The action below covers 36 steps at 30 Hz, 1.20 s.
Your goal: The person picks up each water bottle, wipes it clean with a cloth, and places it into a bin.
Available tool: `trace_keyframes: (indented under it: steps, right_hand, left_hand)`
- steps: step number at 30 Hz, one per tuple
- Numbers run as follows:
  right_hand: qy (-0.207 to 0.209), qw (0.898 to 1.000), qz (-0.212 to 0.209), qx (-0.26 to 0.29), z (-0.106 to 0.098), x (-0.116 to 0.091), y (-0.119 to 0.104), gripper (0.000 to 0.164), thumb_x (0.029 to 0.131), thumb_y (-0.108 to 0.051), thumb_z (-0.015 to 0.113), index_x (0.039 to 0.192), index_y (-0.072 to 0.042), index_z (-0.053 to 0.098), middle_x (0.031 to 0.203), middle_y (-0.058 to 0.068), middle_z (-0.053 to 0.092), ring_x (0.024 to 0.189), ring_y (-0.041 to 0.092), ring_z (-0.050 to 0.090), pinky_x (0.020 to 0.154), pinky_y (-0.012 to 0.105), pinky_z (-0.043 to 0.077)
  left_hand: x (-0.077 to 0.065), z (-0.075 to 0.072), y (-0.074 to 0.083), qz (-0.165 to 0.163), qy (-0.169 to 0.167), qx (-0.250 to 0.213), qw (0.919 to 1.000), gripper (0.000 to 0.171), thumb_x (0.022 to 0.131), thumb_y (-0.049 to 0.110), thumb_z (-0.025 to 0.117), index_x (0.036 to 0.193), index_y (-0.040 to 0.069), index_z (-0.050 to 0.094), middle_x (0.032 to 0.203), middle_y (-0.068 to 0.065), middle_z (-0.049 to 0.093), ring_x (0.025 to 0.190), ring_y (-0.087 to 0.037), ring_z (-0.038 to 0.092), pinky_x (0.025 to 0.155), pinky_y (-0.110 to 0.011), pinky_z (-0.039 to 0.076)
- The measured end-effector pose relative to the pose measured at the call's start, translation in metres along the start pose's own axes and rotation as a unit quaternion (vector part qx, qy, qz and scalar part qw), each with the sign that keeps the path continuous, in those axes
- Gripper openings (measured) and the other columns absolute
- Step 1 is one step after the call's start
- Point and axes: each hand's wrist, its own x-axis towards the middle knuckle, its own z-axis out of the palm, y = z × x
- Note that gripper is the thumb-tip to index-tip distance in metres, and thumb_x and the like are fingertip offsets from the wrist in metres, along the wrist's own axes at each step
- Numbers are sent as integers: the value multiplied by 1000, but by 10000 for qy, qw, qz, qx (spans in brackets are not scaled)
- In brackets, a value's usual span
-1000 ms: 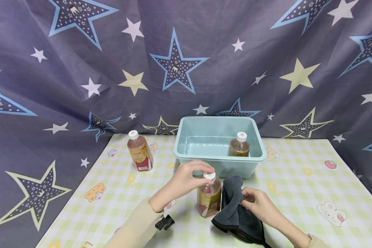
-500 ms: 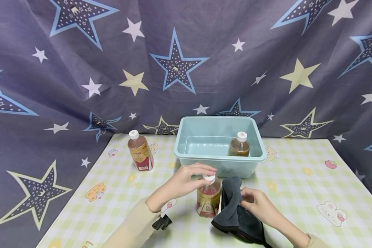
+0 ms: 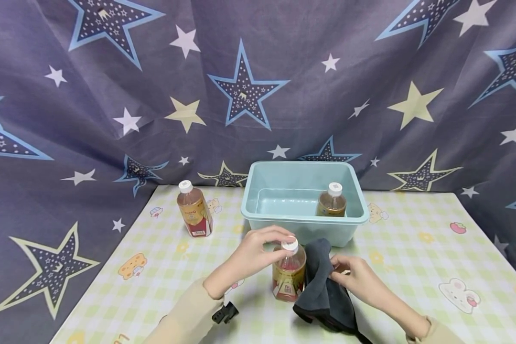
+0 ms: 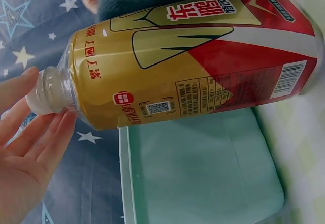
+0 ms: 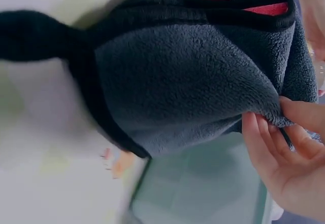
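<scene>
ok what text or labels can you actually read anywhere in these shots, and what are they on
"东鹏": large red characters on the label of the held bottle in the left wrist view; that label's other Chinese print is not clear enough to quote.
Barcode, QR code and fine-print panel on the same label: too small to read.
Label of the far-left bottle: too small to read.
Bottle in the tub: a mark on its cap, unreadable.
Dark cloth, tablecloth: no text.

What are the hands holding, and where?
The left hand grips the bottle by its white cap. The right hand pinches the dark cloth at its upper edge.
</scene>
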Motion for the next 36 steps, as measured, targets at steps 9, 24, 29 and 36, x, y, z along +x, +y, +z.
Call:
trace_keyframes:
  steps: [9, 24, 29, 36]
  right_hand:
    - [171, 9991, -372, -103, -7, 9, -20, 7, 79, 2, 60, 82, -4, 60, 81, 4, 62, 73, 11, 59, 62, 24, 52]
    - [218, 9984, -475, -212, 1, 18, -33, 7, 78, 0, 62, 81, -5, 60, 79, 4, 60, 70, 6, 57, 61, 20, 51]
    - [267, 9983, -486, -175, 3, 18, -32, 6, 78, -1, 63, 80, -5, 61, 78, 1, 60, 69, 9, 58, 60, 21, 51]
    - [368, 9958, -815, -212, 14, 19, -13, 12, 75, 1, 63, 73, -9, 56, 71, -2, 60, 65, 6, 57, 54, 20, 49]
  left_hand:
    - [3, -4, 18, 22, 128, 3, 9999, 17, 72, -3, 68, 88, -6, 66, 92, -16, 63, 81, -22, 62, 70, -22, 51]
    - [3, -2, 16, 9, 134, -74, 9999, 16, 72, -3, 68, 87, -6, 66, 92, -16, 63, 81, -23, 62, 71, -23, 52]
    - [2, -2, 16, 96, 166, -6, 9998, 16, 71, -3, 69, 87, -6, 66, 92, -16, 63, 81, -23, 62, 71, -21, 52]
    - [2, -3, 18, 64, 164, -78, 9998, 16, 72, -4, 68, 88, -5, 66, 93, -15, 63, 83, -21, 62, 71, -23, 52]
